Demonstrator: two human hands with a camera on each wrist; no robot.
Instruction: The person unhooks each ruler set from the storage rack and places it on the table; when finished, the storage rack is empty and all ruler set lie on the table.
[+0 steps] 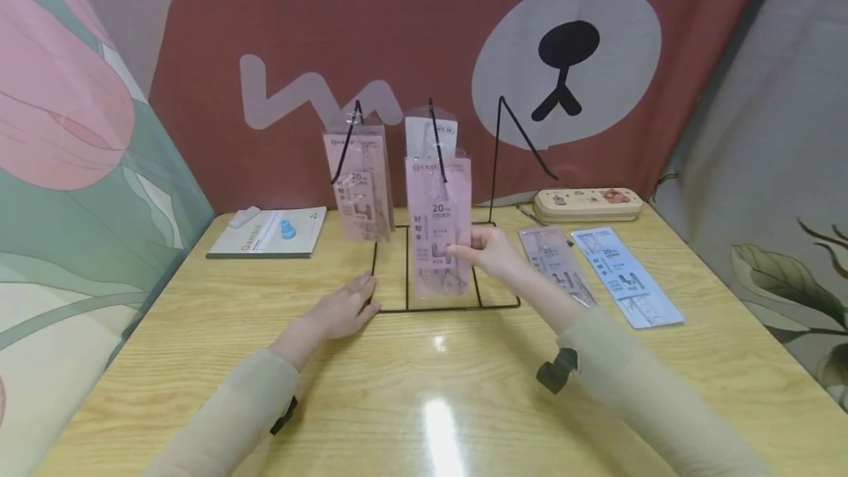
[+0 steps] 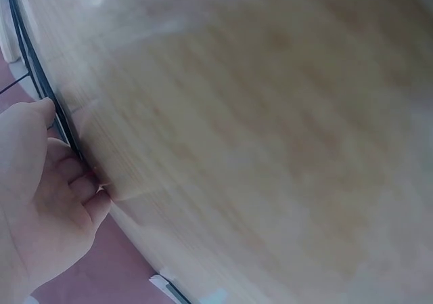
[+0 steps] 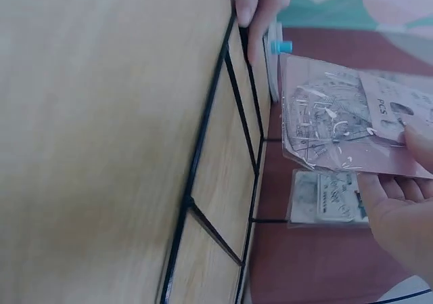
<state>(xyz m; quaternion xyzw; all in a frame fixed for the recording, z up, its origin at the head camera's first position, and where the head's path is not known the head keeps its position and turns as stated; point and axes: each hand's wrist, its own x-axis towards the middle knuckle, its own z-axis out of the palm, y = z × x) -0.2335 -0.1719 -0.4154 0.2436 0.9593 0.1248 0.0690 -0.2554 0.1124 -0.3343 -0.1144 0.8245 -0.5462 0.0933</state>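
My left hand (image 1: 344, 309) lies flat on the worktop (image 1: 424, 389), fingers (image 2: 74, 182) relaxed and gripping nothing, pressing the front-left corner of the wire rack (image 1: 442, 308). My right hand (image 1: 492, 250) pinches the right edge of the pink packet (image 1: 439, 223) hanging on the middle hook, thumb in front. Packet location: centre of the rack, above its base, long axis vertical, header end up, printed face towards me.

Risks, my judgement: pulling sideways could slip the packet off the hook or tip the light rack; easing the left-hand pressure would let it slide. A spare packet (image 1: 555, 263) lies flat to the right.
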